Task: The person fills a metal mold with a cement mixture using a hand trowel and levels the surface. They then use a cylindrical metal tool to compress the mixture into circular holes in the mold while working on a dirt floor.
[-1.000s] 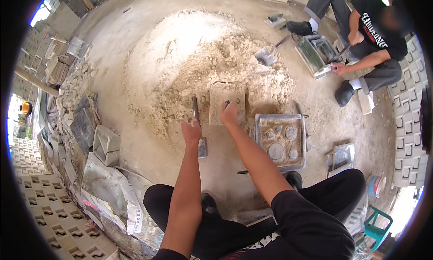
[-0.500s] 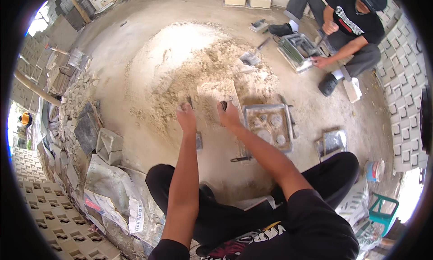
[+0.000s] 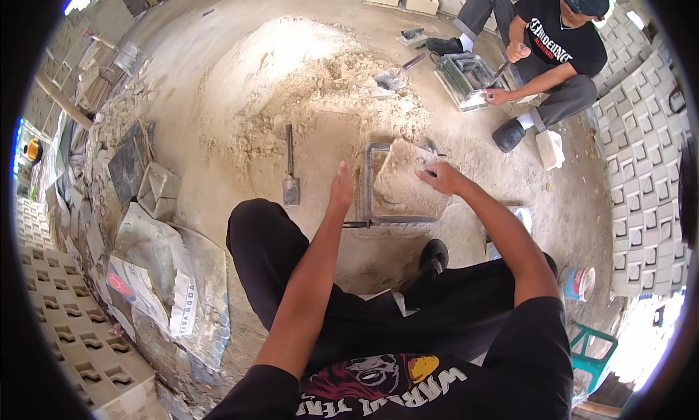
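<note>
A square metal mould frame [image 3: 368,183] lies on the ground in front of me. Over its right part rests a pale, sand-covered slab or board [image 3: 408,178], set at an angle. My right hand [image 3: 445,180] is closed at the board's right side, fingers curled around a dark spot; exactly what they grip is partly hidden. Beside the frame's left edge, my left hand [image 3: 341,190] is held with fingers stretched out, nothing visible in it. Left of that hand a long-handled flat-bladed tool [image 3: 290,169] lies on the ground.
Beyond the frame spreads a sandy heap [image 3: 298,70] with a trowel [image 3: 389,79] in it. At far right a co-worker [image 3: 557,41] sits working at another mould [image 3: 466,81]. Rubble and sacks [image 3: 156,267] line the left; patterned blocks [image 3: 633,180] form a right wall.
The sandy board has moved from the ground left of the frame onto the frame. My right hand moved right with it; my left hand came off the board's left side.
</note>
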### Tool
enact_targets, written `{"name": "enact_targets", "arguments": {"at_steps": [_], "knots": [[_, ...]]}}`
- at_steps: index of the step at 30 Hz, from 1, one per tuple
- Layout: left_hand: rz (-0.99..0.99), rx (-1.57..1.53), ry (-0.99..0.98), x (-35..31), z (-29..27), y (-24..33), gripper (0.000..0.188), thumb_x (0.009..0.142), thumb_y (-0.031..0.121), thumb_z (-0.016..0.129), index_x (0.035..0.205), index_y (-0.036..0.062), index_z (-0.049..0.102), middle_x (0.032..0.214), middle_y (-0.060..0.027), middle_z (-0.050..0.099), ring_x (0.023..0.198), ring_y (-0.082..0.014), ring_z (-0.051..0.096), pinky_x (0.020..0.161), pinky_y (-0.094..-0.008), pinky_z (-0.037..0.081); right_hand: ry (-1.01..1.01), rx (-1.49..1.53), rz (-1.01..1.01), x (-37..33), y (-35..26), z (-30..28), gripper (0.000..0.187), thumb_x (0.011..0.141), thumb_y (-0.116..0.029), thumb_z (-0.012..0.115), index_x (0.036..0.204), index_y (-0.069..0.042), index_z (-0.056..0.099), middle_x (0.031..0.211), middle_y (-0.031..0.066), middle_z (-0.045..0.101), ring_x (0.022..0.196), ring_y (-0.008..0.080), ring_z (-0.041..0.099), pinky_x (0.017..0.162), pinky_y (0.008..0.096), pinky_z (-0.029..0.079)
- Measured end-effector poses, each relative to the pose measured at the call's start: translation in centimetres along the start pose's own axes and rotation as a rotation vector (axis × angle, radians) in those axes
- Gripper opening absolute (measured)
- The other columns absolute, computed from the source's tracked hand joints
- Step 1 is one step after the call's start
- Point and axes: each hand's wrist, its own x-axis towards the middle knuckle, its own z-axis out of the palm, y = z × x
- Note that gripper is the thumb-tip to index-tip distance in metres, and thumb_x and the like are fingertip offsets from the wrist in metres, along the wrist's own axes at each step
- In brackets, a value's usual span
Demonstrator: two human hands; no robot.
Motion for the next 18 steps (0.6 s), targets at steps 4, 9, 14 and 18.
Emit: {"name": "enact_targets", "arguments": {"at_steps": [4,9,14,18], "knots": [[-0.048,-0.198,-0.177,0.7,3.9,-1.6,0.077,0.100,0.055,0.020,0.141,-0.0090,0.032,0.144,-0.0225,0.038,0.136,-0.0278,0.035,0.113,-0.0334,0.023,-0.086,-0.146,-0.093,-1.6,2.3,0.4,0.058,0.091,-0.051,0.052,0.071,0.003,0.059,0.071,0.0247,0.058,0.063,0.0362,0.055,0.062,0.0435,0.044],[-0.066,-0.355,-0.289,0.1,7.6,-2.1,0.081,0.099,0.058,0.015,0.148,-0.0070,0.015,0.155,-0.0185,0.020,0.144,-0.0264,0.018,0.117,-0.0343,0.012,-0.179,-0.187,-0.078,-1.4,2.3,1.4,0.057,0.091,-0.048,0.052,0.069,0.003,0.060,0.069,0.0256,0.057,0.061,0.0403,0.054,0.060,0.0470,0.043],[-0.004,-0.490,-0.383,5.0,6.4,-6.0,0.078,0.100,0.056,0.014,0.148,-0.0053,0.014,0.155,-0.0161,0.020,0.144,-0.0247,0.018,0.117,-0.0334,0.013,-0.205,-0.238,-0.090,2.2,-1.8,2.4,0.059,0.090,-0.052,0.051,0.072,0.003,0.063,0.073,0.0262,0.061,0.068,0.0430,0.058,0.064,0.0494,0.045],[-0.022,-0.324,-0.430,4.7,8.2,-5.8,0.077,0.100,0.056,0.014,0.149,-0.0045,0.015,0.155,-0.0159,0.020,0.144,-0.0243,0.019,0.117,-0.0326,0.014,-0.260,-0.375,-0.033,4.3,-2.7,0.7,0.063,0.088,-0.057,0.052,0.072,0.003,0.065,0.076,0.0260,0.064,0.072,0.0416,0.062,0.068,0.0480,0.049]]}}
